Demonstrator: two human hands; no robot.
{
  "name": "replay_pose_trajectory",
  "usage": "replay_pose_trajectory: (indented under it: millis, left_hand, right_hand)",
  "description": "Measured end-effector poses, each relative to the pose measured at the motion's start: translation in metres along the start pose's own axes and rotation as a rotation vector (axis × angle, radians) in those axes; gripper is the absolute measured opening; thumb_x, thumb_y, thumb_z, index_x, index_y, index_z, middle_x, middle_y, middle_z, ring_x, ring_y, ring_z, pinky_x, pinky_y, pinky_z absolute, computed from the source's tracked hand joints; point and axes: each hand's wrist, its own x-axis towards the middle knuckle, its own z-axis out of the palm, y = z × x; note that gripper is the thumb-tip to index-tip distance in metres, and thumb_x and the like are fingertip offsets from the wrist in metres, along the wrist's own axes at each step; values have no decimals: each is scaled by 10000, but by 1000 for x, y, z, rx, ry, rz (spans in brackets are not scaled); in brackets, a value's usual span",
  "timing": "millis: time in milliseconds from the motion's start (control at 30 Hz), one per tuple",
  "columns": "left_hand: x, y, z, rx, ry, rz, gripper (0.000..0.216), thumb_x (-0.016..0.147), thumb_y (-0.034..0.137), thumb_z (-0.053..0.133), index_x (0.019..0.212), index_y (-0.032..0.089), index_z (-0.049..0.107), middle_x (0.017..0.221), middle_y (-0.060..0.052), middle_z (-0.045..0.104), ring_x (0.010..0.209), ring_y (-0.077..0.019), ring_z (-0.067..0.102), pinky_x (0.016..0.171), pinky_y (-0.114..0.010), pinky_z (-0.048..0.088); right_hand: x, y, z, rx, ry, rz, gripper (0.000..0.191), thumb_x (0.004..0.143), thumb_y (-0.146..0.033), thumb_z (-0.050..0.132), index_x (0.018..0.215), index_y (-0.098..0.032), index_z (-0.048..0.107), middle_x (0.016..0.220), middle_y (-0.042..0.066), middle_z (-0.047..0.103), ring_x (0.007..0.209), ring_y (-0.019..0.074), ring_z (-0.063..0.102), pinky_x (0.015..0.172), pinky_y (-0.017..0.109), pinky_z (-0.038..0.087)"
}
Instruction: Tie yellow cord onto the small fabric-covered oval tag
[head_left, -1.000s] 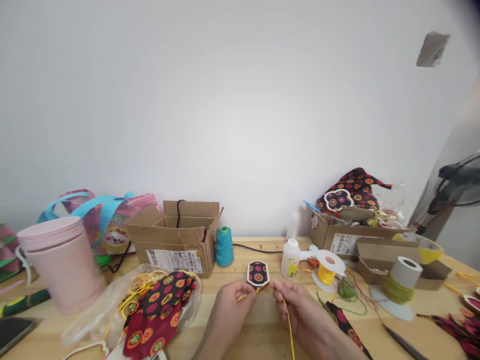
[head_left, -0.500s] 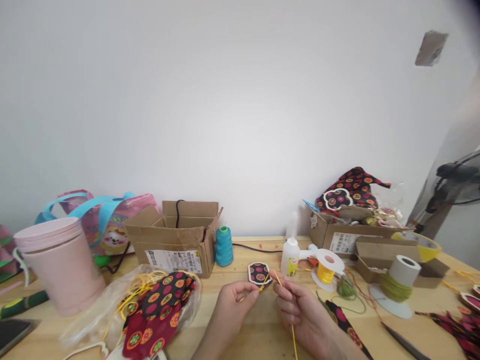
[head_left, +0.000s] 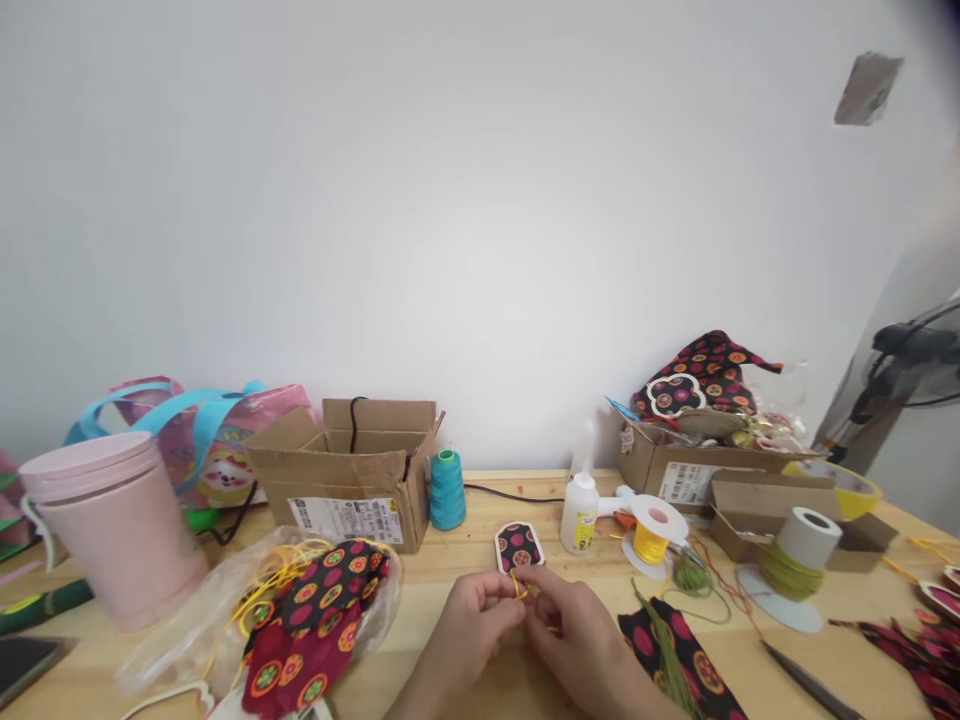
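Note:
Both hands meet low in the middle of the head view, over the wooden table. My left hand [head_left: 471, 632] pinches a thin yellow cord [head_left: 519, 588] between thumb and forefinger. Against it, my right hand [head_left: 574, 632] is closed on the same cord, which makes a small loop between the fingertips. Just beyond the fingers lies a white-edged patch [head_left: 519, 547] covered in dark flower-print fabric. The fingers partly hide the cord, and the patch's near edge sits behind them. Beside my right wrist is a strip of dark printed fabric [head_left: 705, 665] with green threads [head_left: 664, 640] on it.
A white glue bottle [head_left: 580, 515], a yellow cord spool [head_left: 651, 543] and a green cord spool [head_left: 799, 570] stand to the right, near tweezers [head_left: 806, 680]. To the left are a teal thread cone [head_left: 448, 490], a cardboard box [head_left: 352, 480], bagged printed fabric [head_left: 322, 620] and a pink tumbler [head_left: 116, 540].
My right hand has moved left to join my left hand. The cord, earlier stretched between them with a tail hanging down, is now a small loop at the fingertips.

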Motion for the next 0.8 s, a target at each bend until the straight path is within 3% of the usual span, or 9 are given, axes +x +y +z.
replay_pose_trajectory:
  millis: [233, 467, 800]
  left_hand:
    - [3, -6, -1, 41, -8, 57, 342, 627, 460, 535, 529, 132, 533, 414, 75, 371, 356, -48, 221, 385, -216, 129]
    - [2, -4, -4, 77, 31, 129, 344, 683, 437, 519, 540, 133, 594, 373, 94, 269, 390, -70, 231, 436, -216, 218]
    - [3, -5, -6, 146, 105, 177, 251, 698, 312, 509, 625, 109, 639, 547, -4, 570, 591, -150, 500, 591, -244, 373]
  right_hand:
    - [3, -6, -7, -125, 18, 74, 166, 743, -208, 463, 672, -239, 611, 582, -39, 585, 523, 107, 482, 489, 188, 276]
    - [5, -6, -10, -157, 37, 129, 133, 733, -268, 512, 735, -275, 645, 645, -34, 623, 537, 122, 494, 494, 198, 286]
    - [4, -4, -7, -126, 3, 76, 165, 763, -275, 488, 791, -283, 651, 596, -31, 603, 516, 119, 483, 474, 193, 276]
